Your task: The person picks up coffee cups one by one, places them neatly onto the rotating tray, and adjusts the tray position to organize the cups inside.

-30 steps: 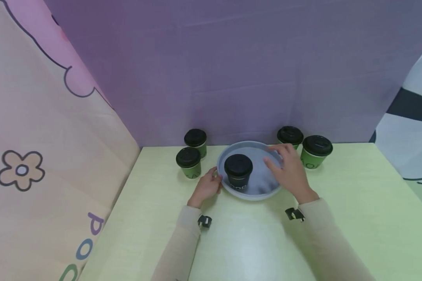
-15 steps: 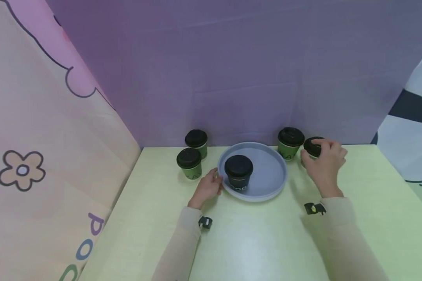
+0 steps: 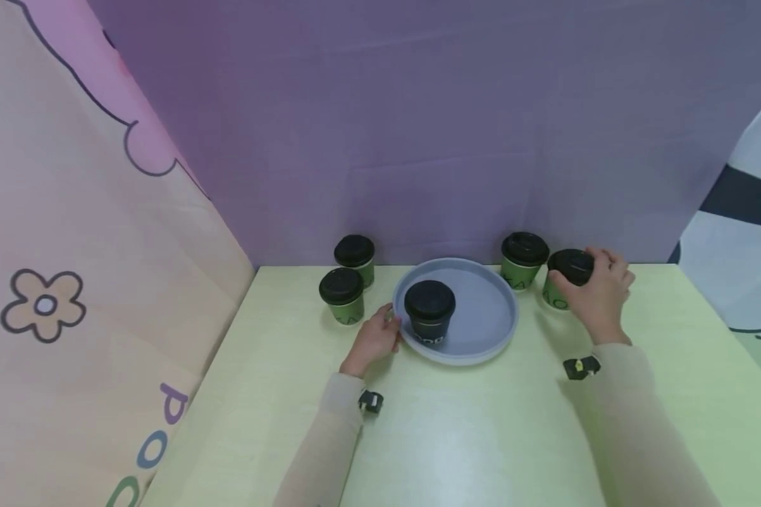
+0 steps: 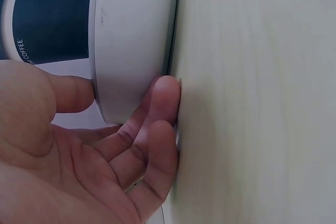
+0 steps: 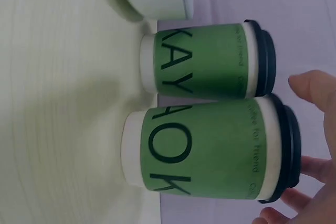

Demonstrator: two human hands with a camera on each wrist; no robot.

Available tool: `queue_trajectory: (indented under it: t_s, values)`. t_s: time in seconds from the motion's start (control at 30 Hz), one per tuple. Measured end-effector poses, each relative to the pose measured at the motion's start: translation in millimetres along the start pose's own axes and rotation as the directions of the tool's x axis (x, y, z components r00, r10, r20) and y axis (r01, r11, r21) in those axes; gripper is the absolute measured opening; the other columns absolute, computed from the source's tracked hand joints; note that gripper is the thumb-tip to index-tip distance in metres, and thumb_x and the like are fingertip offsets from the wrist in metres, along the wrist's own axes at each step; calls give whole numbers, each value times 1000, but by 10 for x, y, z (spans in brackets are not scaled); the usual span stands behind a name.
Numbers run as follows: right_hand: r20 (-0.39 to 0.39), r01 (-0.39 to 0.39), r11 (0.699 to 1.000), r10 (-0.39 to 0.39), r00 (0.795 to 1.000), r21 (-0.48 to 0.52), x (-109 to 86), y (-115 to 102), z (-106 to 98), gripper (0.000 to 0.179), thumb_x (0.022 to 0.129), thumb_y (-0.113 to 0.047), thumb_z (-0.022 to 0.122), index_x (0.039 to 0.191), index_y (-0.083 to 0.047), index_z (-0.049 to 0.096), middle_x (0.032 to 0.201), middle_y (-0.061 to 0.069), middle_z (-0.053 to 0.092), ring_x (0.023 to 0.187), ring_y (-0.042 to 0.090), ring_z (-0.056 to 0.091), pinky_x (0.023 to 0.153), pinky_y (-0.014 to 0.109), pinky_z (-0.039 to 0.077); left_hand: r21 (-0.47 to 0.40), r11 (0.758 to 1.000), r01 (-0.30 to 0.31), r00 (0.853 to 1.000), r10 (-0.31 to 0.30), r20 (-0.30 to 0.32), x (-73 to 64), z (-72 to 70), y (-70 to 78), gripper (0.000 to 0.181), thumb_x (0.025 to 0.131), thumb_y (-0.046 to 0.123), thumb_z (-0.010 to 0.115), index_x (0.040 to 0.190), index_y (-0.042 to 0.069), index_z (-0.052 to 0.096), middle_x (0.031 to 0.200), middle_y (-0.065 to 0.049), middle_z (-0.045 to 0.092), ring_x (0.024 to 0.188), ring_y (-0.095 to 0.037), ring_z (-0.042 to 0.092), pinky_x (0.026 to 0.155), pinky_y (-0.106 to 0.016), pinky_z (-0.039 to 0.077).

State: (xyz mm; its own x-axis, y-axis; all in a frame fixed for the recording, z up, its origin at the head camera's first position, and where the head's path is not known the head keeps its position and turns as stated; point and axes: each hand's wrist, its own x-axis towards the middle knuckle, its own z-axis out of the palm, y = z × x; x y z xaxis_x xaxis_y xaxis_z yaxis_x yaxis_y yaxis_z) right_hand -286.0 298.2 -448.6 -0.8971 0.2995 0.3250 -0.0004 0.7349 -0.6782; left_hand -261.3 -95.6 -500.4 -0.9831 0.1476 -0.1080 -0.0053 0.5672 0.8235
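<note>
My left hand [image 3: 374, 338] holds the left rim of a round grey-blue tray [image 3: 482, 310]; in the left wrist view the thumb [image 4: 76, 94] lies against the tray's side wall and the fingers curl at its base. On the tray stands a dark paper coffee cup [image 3: 430, 310] with a black lid. At the right, my right hand [image 3: 599, 296] is spread around the black lid of a green coffee cup [image 5: 210, 150]. In the right wrist view its thumb stands apart from that lid, while its other fingers are close to the lid's far side, contact unclear.
Another green lidded cup [image 3: 523, 260] stands beside the one at my right hand, left of it. Two more green cups, a rear one [image 3: 355, 259] and a front one [image 3: 342, 296], stand left of the tray. A purple cloth wall [image 3: 418, 141] rises behind the table.
My right hand has moved right, from over the tray's right side to the rightmost green cup, and shifted slightly further around its lid. My left hand stays at the tray rim.
</note>
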Motion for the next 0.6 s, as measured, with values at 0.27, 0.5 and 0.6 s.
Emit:
queue_trajectory:
  t_s: [0.27,0.5,0.6]
  values:
    - [52,-1,1000,1,999,12,80,67,14,92,91,-45,74,159,-4,28,167,26,10,144,54,15,108,75,29,2,1000,-6,1000,6,-13,18,2,-1,51,110,26,42,156,4,38,78,-9,71,56,-13,57,62,-28,42]
    - [98,1,1000,0,995,-11,104,158,60,96,92,-48,73,161,-5,24,166,27,16,141,58,21,105,76,32,10,1000,14,1000,-14,-22,29,4,9,51,110,27,42,156,4,38,78,-9,71,55,-13,56,61,-28,41]
    - [112,-3,1000,4,994,-12,117,179,79,95,93,-49,71,161,-5,23,164,29,22,140,59,25,108,74,31,13,1000,14,1000,-14,-28,25,4,13,51,110,26,42,155,4,39,76,-9,70,55,-13,56,61,-28,41]
